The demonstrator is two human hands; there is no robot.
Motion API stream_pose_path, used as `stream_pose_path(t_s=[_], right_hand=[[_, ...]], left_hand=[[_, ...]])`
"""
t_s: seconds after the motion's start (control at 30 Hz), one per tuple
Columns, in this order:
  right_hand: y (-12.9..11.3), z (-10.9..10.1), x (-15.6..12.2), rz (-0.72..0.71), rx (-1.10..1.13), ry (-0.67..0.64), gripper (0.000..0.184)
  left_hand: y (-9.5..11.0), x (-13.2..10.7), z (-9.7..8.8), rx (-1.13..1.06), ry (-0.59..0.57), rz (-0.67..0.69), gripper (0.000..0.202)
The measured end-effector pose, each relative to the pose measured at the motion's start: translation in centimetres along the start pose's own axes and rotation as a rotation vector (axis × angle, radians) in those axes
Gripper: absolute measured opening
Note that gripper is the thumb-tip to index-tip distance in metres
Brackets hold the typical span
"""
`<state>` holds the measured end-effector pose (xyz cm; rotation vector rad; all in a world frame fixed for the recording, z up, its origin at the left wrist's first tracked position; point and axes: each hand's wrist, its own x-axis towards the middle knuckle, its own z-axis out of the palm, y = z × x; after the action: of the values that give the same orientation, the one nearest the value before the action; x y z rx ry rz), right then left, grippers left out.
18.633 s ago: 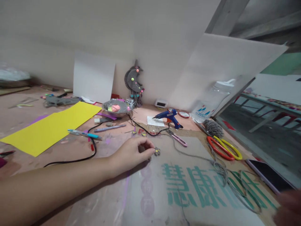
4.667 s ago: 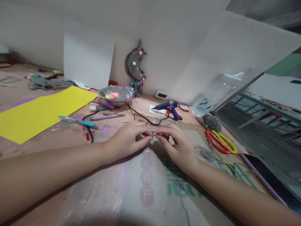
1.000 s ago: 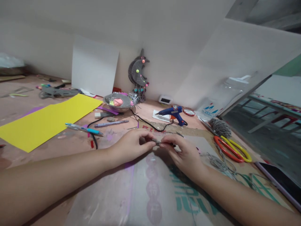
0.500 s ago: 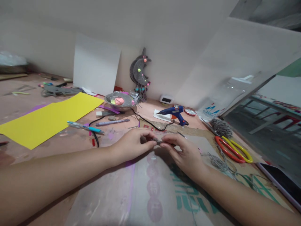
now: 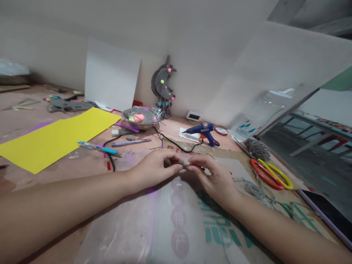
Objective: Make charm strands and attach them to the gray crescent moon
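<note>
Between my two hands is a small grey piece that looks like yarn; fingertips cover most of it. My left hand pinches its left end with thumb and forefinger. From the other side, my right hand grips it between thumb and fingers. Both hands are just above a plastic-covered cardboard sheet with printed lettering. A loose tangle of grey yarn lies to the right of my right hand, and a wound grey yarn bundle sits farther back.
A blue glue gun stands beyond my hands, its black cord running left. Scissors with red and yellow handles and a phone lie right. Pens, yellow card and a metal bowl are left. A moon-shaped ornament hangs behind.
My hands keep the same pinch on the grey piece, with only tiny finger movement. The whole view has shifted very slightly.
</note>
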<state>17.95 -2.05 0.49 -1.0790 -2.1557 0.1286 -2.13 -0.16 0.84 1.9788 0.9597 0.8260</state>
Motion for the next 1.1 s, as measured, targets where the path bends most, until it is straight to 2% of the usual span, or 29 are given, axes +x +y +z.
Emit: stream_pose_path(t_s=[0.13, 0.43, 0.53, 0.63, 0.77, 0.93, 1.1], right_hand=[[0.15, 0.20, -0.11, 0.014, -0.002, -0.009, 0.006], [0.02, 0.18, 0.07, -0.038, -0.011, -0.022, 0.004], [0.16, 0.19, -0.03, -0.028, -0.017, -0.023, 0.004], [0.31, 0.13, -0.12, 0.021, 0.011, -0.031, 0.014], [0.33, -0.09, 0.02, 0.062, 0.057, -0.119, 0.024], [0.31, -0.17, 0.22, 0.012, 0.049, -0.134, 0.030], [0.13, -0.47, 0.10, -0.043, 0.147, -0.125, 0.053]], left_hand=[[0.06, -0.07, -0.05, 0.001, -0.005, -0.012, 0.017], [0.01, -0.02, -0.04, 0.048, -0.020, 0.056, 0.017], [0.07, -0.03, -0.04, 0.036, -0.021, 0.035, 0.017], [0.03, 0.01, 0.00, 0.012, -0.021, 0.001, 0.017], [-0.20, 0.12, 0.06, -0.001, -0.024, 0.021, 0.016], [-0.40, 0.15, 0.06, -0.017, 0.002, 0.021, 0.016], [-0.16, 0.03, -0.05, -0.057, 0.003, -0.009, 0.015]])
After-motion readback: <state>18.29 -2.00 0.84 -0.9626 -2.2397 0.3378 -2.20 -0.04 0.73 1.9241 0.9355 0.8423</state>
